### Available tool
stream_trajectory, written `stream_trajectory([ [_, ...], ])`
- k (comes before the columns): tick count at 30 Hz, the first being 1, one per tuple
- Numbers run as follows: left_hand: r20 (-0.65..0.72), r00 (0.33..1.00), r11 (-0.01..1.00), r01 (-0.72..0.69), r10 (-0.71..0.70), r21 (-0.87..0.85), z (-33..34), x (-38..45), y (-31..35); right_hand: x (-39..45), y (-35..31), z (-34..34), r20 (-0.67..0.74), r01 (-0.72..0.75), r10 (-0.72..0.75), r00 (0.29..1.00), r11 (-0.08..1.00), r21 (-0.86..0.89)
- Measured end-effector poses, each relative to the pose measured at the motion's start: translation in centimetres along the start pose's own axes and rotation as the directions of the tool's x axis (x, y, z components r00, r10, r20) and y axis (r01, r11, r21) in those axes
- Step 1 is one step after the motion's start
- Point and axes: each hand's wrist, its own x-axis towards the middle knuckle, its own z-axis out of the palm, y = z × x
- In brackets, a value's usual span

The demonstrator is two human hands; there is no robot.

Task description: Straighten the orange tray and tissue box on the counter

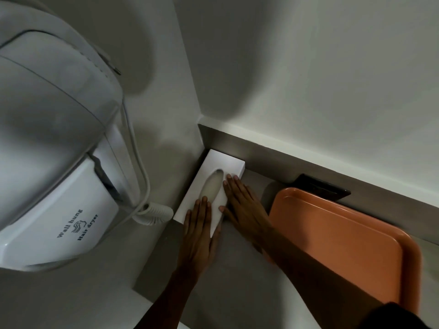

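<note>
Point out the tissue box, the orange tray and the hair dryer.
tissue box (226, 162), head view, top panel near the back.
orange tray (337, 231), head view, flat floor.
hair dryer (78, 214), head view, front housing.

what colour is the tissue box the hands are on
White, with a pale oval slot on top; the tissue box shows clearly in the head view.

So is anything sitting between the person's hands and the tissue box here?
Nothing visible. Both hands already lie flat on the white rectangular tissue box in the counter corner: the left hand on its near end, the right hand along its right side. The orange plastic tray sits apart, to the right.
</note>
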Motion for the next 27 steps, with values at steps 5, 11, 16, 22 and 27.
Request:
stream_trajectory([
  [5, -0.006, 1.0, 1.0, -0.001, 0.001, 0.019, 0.1, 0.3, -0.5, 1.5, 1.4, 0.5, 0.026, 0.096, -0.095, 0.995, 0.991, -0.089],
  [11, -0.015, 0.998, 0.995, -0.064, 0.065, 0.07, -0.7, 1.0, -2.8, 3.2, 0.2, 1.5, -0.044, 0.105, -0.109, 0.993, 0.992, -0.071],
  [16, -0.005, 0.998, 0.993, -0.061, 0.062, 0.101, -0.5, 1.2, -2.9, 3.1, 0.3, 1.4, -0.044, 0.116, -0.117, 0.992, 0.993, -0.028],
  [22, 0.035, 0.997, 0.993, -0.072, 0.069, 0.096, -0.5, 1.0, -3.2, 1.7, -0.8, 1.3, -0.017, -0.012, 0.011, 1.0, 1.0, -0.016],
  [27, 0.045, 0.998, 0.999, -0.032, 0.032, 0.001, -1.6, 0.7, -1.8, -1.8, -1.7, 0.6, -0.07, -0.067, 0.07, 0.995, 0.997, 0.043],
])
